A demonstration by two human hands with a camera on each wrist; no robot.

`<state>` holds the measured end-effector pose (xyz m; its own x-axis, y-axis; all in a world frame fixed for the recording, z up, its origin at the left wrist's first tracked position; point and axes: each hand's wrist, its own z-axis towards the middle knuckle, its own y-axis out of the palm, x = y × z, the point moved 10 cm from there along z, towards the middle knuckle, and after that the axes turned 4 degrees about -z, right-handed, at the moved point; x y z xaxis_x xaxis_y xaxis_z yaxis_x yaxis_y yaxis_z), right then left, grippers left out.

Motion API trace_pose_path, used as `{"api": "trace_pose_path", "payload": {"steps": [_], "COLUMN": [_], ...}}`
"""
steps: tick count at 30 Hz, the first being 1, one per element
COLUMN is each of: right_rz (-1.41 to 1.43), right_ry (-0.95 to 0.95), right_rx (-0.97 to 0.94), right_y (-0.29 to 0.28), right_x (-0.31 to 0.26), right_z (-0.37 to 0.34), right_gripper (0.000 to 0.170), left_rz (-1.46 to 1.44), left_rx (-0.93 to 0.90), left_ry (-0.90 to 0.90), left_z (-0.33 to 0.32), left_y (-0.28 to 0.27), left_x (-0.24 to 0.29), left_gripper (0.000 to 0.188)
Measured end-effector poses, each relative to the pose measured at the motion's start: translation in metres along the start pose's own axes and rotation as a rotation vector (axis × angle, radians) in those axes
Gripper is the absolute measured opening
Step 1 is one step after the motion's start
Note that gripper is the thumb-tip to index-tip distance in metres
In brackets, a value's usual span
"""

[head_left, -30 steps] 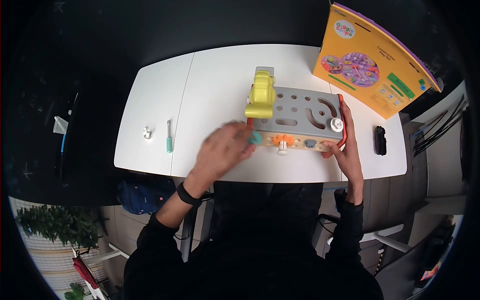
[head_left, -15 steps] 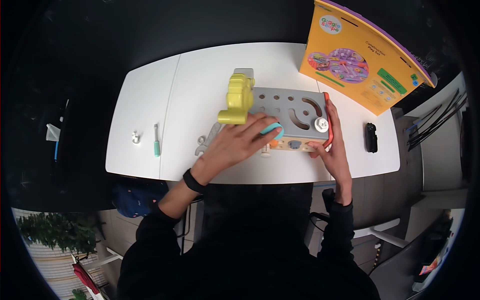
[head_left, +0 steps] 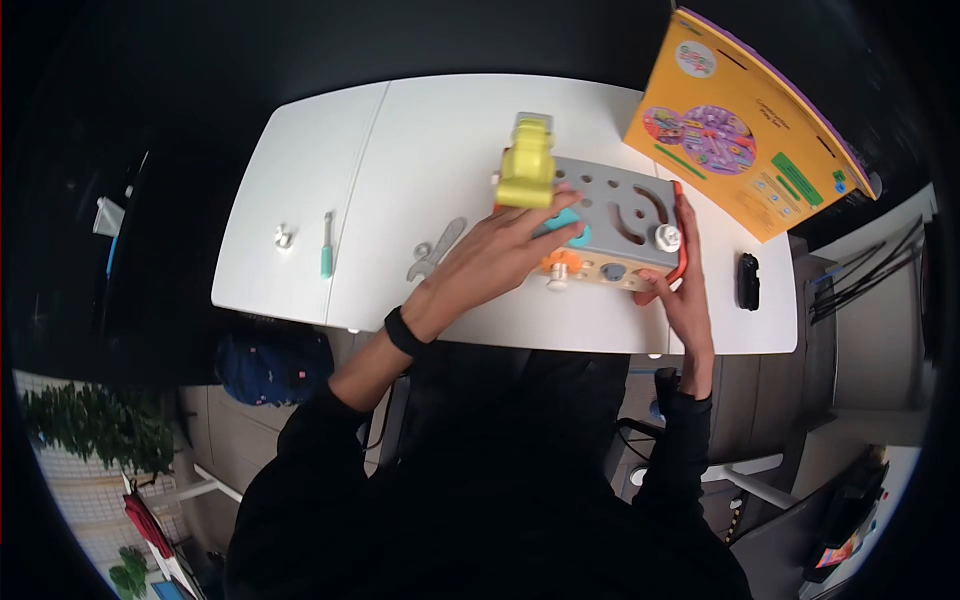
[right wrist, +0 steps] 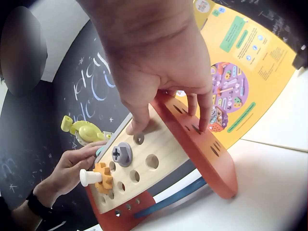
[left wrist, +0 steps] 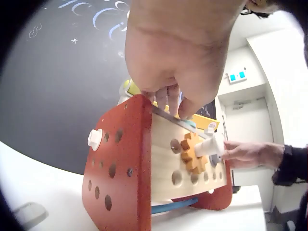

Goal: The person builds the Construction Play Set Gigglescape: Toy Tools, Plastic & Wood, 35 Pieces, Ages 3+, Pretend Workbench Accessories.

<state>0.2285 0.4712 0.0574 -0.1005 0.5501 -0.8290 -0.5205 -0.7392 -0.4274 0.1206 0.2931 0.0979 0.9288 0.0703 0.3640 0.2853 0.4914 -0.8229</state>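
A toy workbench (head_left: pixel 605 215) with a grey perforated top, a wooden front board and red side panels stands on the table. My right hand (head_left: pixel 688 300) grips its right end, thumb on the front board and fingers along the red side panel (right wrist: pixel 192 139). Over the left part of the grey top, my left hand (head_left: pixel 485 255) holds a flat teal piece (head_left: pixel 572 232) between thumb and fingers; its full outline is hidden. On the front board are an orange gear (right wrist: pixel 103 178) with a white peg (right wrist: pixel 88 177) and a grey bolt (right wrist: pixel 122 154).
A yellow-green toy power tool (head_left: pixel 527 165) stands at the workbench's left end. Left lie a grey wrench (head_left: pixel 440 248), a teal-handled screwdriver (head_left: pixel 327 250) and a white piece (head_left: pixel 283 237). A yellow box (head_left: pixel 745 130) stands behind right; a black case (head_left: pixel 748 281) lies right.
My left hand has brought the teal piece from the workbench's front left edge up and rightward onto the grey top. My right hand keeps its grip on the right end.
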Motion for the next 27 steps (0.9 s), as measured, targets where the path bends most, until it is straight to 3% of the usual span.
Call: {"api": "trace_pose_path", "payload": {"steps": [3,5,8,12,14,18,21,24,27], "right_rz": [0.013,-0.006,-0.003,-0.044,-0.056,-0.076,-0.081,-0.056,-0.068], "right_ry": [-0.021,-0.041,-0.026,0.004,-0.01,-0.021,-0.001,-0.002,0.01], "right_rx": [-0.024,-0.03,-0.031,-0.027,-0.004,0.019,0.02,0.034,0.047], "right_y": [0.004,0.003,0.003,0.005,0.003,0.003,0.005,0.004,0.003], "right_x": [0.0,0.008,0.011,0.015,0.014,0.016,0.013,0.014,0.013], "right_z": [0.003,0.003,0.005,0.005,0.008,0.011,0.011,0.011,0.012], "right_gripper": [0.095,0.094,0.094,0.094,0.094,0.094,0.093,0.095,0.095], "left_rz": [-0.111,-0.214,-0.283,-0.29,-0.217,-0.137,-0.064,0.075,0.147], "left_rx": [0.096,0.123,-0.023,-0.011,-0.07,-0.201,-0.503,-0.512,-0.653], "left_ry": [0.013,0.224,0.131,-0.045,-0.303,-0.377,-0.414,-0.368,-0.467], "left_z": [-0.013,-0.029,-0.062,-0.093,-0.113,-0.141,-0.172,-0.185,-0.193], "left_y": [-0.018,-0.034,-0.035,-0.056,-0.044,-0.011,0.037,0.049,0.05], "left_x": [0.005,0.025,0.0,-0.051,-0.099,-0.133,-0.153,-0.145,-0.106], "left_gripper": [0.035,0.026,0.021,0.021,0.026,0.038,0.068,0.074,0.075]}}
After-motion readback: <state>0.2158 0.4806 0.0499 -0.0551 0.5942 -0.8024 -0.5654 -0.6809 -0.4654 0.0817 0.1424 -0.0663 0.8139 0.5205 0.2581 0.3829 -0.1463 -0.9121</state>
